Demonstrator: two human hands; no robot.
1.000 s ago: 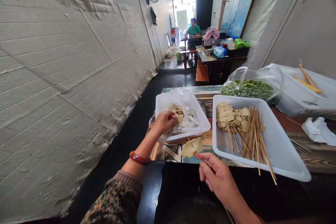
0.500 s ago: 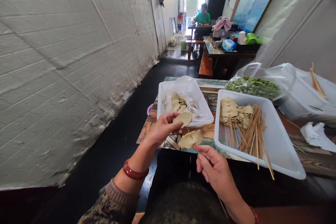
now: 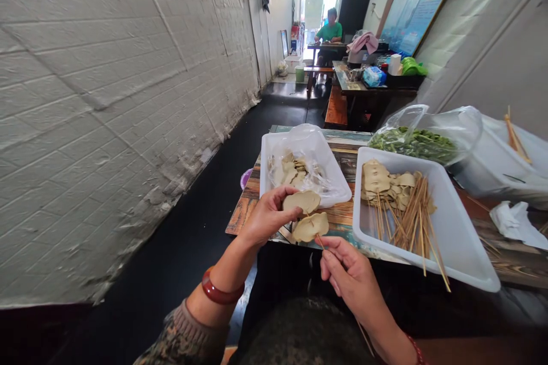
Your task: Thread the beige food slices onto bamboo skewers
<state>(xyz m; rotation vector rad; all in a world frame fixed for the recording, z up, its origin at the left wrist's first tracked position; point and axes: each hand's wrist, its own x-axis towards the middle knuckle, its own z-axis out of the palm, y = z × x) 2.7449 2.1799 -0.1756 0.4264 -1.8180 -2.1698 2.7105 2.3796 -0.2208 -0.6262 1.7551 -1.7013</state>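
Note:
My left hand (image 3: pixel 274 214) pinches a thin, beige, oval slice (image 3: pixel 303 201) by its left side. In my right hand (image 3: pixel 346 271) is a thin wooden skewer (image 3: pixel 320 241), gripped just below another beige slice (image 3: pixel 311 227) that is threaded on it. The held slice is at the skewer's upper end, just above the threaded one. Behind my left hand stands a white tub (image 3: pixel 338 179) with loose slices (image 3: pixel 295 168) in a clear plastic bag. To the right, a white tray (image 3: pixel 464 251) holds several skewers (image 3: pixel 413 217) with beige slices on them.
Green vegetables (image 3: pixel 413 145) in a clear bag lie behind the tray. White crumpled tissue (image 3: pixel 519 222) is at the right on the wooden table (image 3: pixel 242 211). A pale wall (image 3: pixel 107 97) runs along the left. Farther back, a person in green (image 3: pixel 329 31) sits at another table.
My left hand has brought its slice rightward and turned it flatter, close over the skewer's upper end. My right hand keeps its hold on the skewer, almost unmoved.

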